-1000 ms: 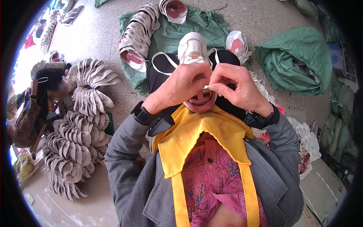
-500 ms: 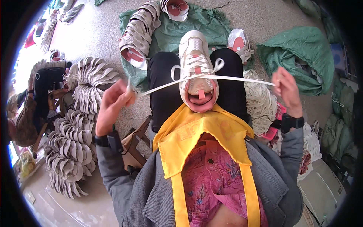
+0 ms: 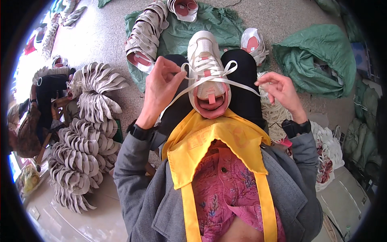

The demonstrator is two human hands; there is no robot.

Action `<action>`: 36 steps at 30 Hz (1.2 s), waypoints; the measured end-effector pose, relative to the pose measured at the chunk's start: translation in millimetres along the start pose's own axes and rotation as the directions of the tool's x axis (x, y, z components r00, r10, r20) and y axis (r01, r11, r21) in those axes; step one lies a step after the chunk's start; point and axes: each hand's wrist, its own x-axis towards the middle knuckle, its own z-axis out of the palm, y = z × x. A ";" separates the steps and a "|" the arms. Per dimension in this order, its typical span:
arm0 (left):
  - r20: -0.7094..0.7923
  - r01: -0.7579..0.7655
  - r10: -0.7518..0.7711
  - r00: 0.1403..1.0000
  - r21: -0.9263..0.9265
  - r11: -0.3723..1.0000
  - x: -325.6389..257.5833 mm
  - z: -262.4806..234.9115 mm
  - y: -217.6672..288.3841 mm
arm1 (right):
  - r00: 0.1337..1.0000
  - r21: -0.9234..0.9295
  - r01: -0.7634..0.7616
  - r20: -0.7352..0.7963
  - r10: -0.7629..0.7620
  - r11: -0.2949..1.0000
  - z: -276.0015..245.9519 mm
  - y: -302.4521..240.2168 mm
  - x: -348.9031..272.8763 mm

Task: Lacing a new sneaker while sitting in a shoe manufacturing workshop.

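Observation:
A white sneaker (image 3: 204, 50) with pink lining and a pink heel tab rests between my knees, toe pointing away. Its white shoelace (image 3: 215, 76) is crossed over the tongue, with a loop standing out on each side. My left hand (image 3: 164, 82) is closed in a pinch at the left loop, fingertips on the lace. One loose lace end hangs down beside that hand. My right hand (image 3: 282, 90) is open, fingers bent and apart, just right of the other loose end, which stretches over my right knee.
Curved grey-white shoe pieces (image 3: 80, 161) are stacked on the left. Beyond my knees, a row of sneakers (image 3: 147, 34) lies on a green sheet (image 3: 181, 40). A green sack (image 3: 318, 60) stands at right, near a heap of white laces (image 3: 276, 117). Another person (image 3: 44, 101) sits far left.
My left hand has moved inward from the stretched lace end to the left loop. My right hand has moved left and let go of its end; the laces have slackened.

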 end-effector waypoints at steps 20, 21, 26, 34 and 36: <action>0.513 0.281 -0.042 0.857 -0.397 0.874 11.3 -10.3 14.8 | 0.988 -0.097 0.148 0.047 -0.144 0.984 48.7 -9.6 26.4; 0.506 0.274 -0.041 0.862 -0.397 0.876 10.8 -8.4 15.4 | 0.990 -0.106 0.139 0.047 -0.135 0.985 46.3 -9.0 24.0; 0.457 0.251 -0.035 0.889 -0.423 0.871 7.3 0.6 10.0 | 0.993 -0.102 0.118 0.039 -0.115 0.988 36.9 -7.7 14.8; 0.354 0.209 -0.047 0.934 -0.436 0.875 3.9 11.5 5.2 | 0.997 -0.107 0.047 0.064 -0.041 0.993 30.6 3.2 5.0; 0.305 0.201 -0.065 0.950 -0.438 0.876 3.1 15.7 2.3 | 0.996 -0.098 0.056 0.075 -0.048 0.994 28.8 3.9 3.3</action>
